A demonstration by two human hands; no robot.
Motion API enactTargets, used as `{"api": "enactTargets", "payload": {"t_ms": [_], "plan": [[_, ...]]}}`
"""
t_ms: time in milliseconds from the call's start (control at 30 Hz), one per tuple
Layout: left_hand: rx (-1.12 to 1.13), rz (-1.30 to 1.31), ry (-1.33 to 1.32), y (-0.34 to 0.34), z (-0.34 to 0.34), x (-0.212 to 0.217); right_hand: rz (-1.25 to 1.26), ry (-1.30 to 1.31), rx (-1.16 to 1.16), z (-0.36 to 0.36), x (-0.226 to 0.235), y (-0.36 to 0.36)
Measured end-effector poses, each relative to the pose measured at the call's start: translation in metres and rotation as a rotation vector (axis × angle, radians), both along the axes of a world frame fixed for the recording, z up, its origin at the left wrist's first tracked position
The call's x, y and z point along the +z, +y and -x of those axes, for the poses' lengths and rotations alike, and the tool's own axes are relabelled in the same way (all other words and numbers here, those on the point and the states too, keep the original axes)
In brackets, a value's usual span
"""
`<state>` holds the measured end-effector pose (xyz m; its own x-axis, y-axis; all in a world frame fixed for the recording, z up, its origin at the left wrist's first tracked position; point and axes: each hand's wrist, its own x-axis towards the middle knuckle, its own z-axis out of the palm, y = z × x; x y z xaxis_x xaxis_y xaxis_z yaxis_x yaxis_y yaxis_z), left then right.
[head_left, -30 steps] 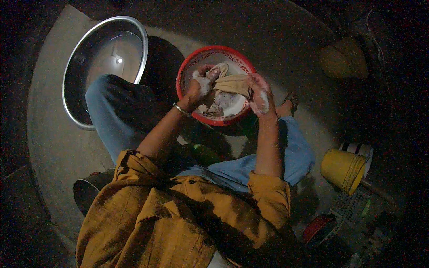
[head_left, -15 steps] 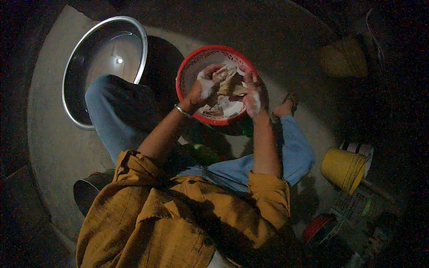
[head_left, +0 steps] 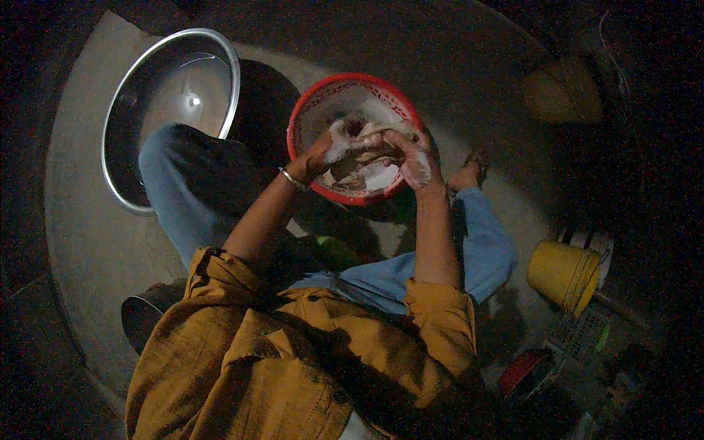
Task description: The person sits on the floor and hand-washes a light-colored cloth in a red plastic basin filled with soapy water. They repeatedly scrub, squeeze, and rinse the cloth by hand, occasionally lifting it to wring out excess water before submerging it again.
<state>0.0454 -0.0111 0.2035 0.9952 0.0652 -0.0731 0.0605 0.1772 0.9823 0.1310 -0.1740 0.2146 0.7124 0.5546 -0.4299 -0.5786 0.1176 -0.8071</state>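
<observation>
Over red-rimmed basin, left hand and right hand close together — both gripping bunched beige cloth between them, skin streaked white. Step looks like hand-rubbing; next move likely calls for firm hold on slippery cloth, fresh fold turned outward.

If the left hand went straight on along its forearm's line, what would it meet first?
The left hand would likely press first into the beige cloth it grips, then the far side of the red-rimmed basin; depth is unclear.
</observation>
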Motion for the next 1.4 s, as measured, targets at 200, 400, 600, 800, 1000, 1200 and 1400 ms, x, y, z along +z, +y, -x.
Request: {"api": "enactTargets", "payload": {"t_ms": [200,400,600,800,1000,1200,1400], "plan": [[-0.222,-0.097,0.245,0.01,0.002,0.02,-0.075,-0.112,-0.096,0.0,-0.006,-0.001],[-0.17,-0.017,0.171,0.004,0.004,-0.002,-0.057,-0.246,-0.071,-0.003,-0.018,-0.002],[0.123,0.299,0.03,-0.012,0.003,-0.017,0.413,-0.706,-0.103,0.049,-0.007,0.042],[0.041,0.759,0.14,-0.041,0.007,-0.123,0.563,-1.534,-0.178,0.05,-0.128,0.068],[-0.047,0.163,0.025,-0.027,0.018,-0.117,0.735,-1.548,-0.181,0.055,-0.05,0.05],[-0.105,0.684,-0.062,-0.041,0.007,-0.064,0.082,-0.323,-0.117,0.009,-0.04,0.017],[-0.218,0.782,0.118,-0.018,0.014,-0.046,0.298,-0.397,0.345,-0.001,-0.027,0.014]]}}
